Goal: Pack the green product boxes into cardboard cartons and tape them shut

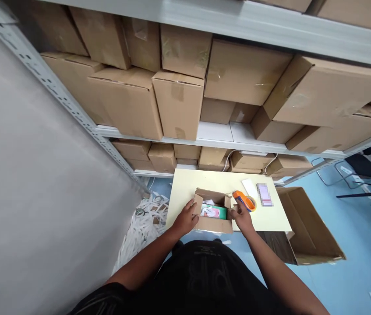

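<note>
Closest to you, at the bottom of the frame, is your black shirt (201, 280), with both forearms reaching up toward the lower centre. Your left hand (186, 218) is at the left side flap of a small carton (213, 226), fingers bent against the cardboard; whether they pinch it or only steady it, you can't tell from here. Your right hand (242, 218) is at the carton's right side, fingers curled, just beside the orange tape dispenser (240, 197); what it grips, if anything, can't be made out.

The carton sits at the near edge of the pale table (184, 180), just right of the frame's centre line and below its middle. As far as you can judge, the filling is at least partly done: a green and pink item (218, 212) lies inside, with whitish pieces on and around it. The closing isn't: the flaps stand apart, the contents show, and you see no tape across the top.

Further up the table, right of centre, lie a white card (248, 187) and a purple, blurred-out item (264, 195). A large open carton (308, 223) stands at the lower right, and shredded paper (141, 238) covers the floor at the lower left. Behind everything, shelves (216, 131) stacked with brown boxes (178, 105) fill the upper frame.
</note>
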A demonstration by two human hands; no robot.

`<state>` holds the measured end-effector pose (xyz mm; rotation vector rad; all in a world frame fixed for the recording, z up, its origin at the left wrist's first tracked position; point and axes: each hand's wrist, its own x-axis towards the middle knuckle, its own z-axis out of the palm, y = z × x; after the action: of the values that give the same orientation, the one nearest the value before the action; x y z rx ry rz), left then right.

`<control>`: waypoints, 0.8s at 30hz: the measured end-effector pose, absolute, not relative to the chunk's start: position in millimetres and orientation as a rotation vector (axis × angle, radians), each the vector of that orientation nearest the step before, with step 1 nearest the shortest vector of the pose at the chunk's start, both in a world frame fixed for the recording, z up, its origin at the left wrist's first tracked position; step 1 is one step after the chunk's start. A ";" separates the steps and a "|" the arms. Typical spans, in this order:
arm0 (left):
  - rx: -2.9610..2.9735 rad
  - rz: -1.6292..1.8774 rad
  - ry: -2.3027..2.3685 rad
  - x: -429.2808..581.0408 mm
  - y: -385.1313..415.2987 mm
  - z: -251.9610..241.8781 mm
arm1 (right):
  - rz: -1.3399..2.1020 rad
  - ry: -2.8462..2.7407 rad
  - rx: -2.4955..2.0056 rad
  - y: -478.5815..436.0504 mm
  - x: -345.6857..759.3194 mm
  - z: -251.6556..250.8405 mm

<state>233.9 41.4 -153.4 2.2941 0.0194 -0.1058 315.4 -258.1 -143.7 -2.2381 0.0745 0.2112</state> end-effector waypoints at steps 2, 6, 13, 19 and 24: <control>2.289 -0.110 0.044 232.9 40.3 -153.5 | 0.291 -0.008 -2.090 -258.4 310.5 -140.7; 2.274 -0.127 0.137 231.0 32.7 -154.2 | 0.369 -0.362 -2.026 -259.2 306.9 -131.1; 2.284 -0.133 0.220 239.7 20.1 -161.1 | 0.079 -0.883 -2.339 -290.6 333.3 -145.4; 2.204 -0.236 -0.002 232.4 47.6 -154.1 | 0.160 -1.096 -2.387 -296.1 354.9 -152.9; 2.364 -0.287 -0.144 222.8 53.6 -146.9 | 0.306 -1.183 -2.328 -306.6 371.2 -142.4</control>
<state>222.8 53.6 -146.9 2.3644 -0.1436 -0.2866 371.2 -306.6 -142.4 -2.3281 -1.1834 0.3057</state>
